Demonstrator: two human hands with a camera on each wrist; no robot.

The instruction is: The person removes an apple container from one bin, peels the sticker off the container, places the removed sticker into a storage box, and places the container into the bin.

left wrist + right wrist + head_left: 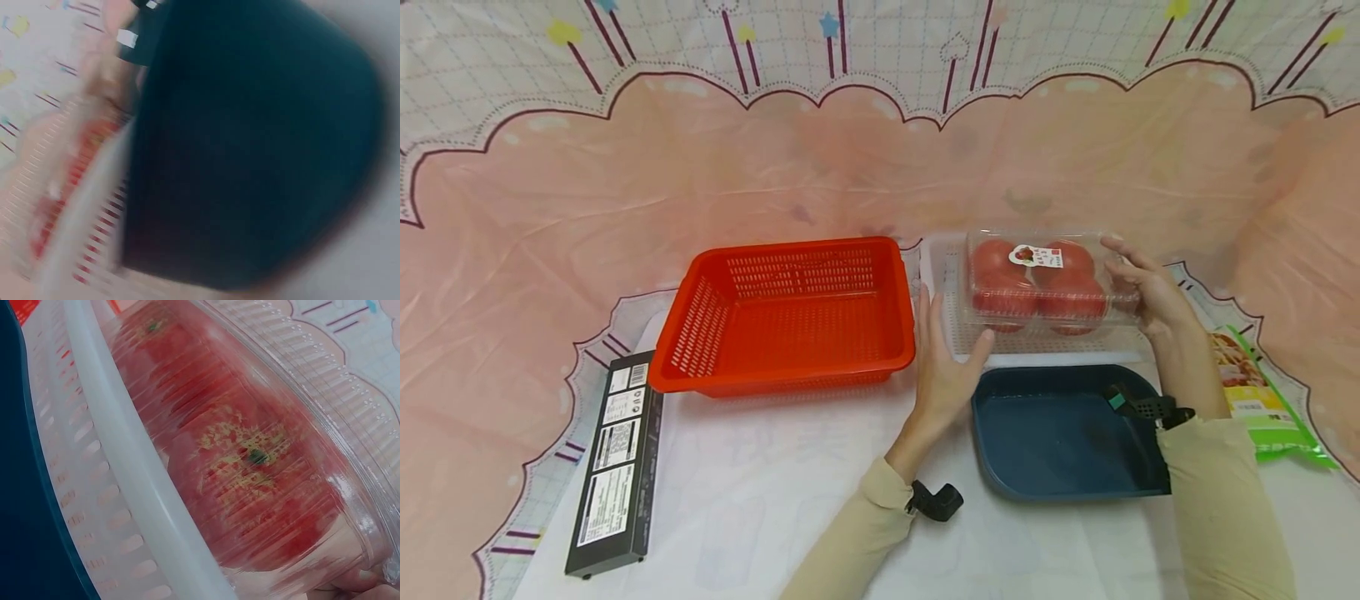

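Observation:
My right hand (1161, 300) grips the right end of a clear plastic box of tomatoes (1037, 287), which has a white label on its lid. The box sits over a white perforated basket (958, 346). In the right wrist view, tomatoes (256, 456) show through the ribbed plastic behind the white basket's rim (134, 450). My left hand (940, 379) holds nothing; its fingers are extended along the white basket's left side, with the thumb spread toward the box. A dark blue basin (250, 137) fills most of the blurred left wrist view.
Left of the white basket stands a red plastic basket (805, 333). A long black box with white labels (613, 458) lies at the far left. Beyond my right forearm is a green and yellow food packet (1258, 400). A patterned cloth (820, 183) hangs behind.

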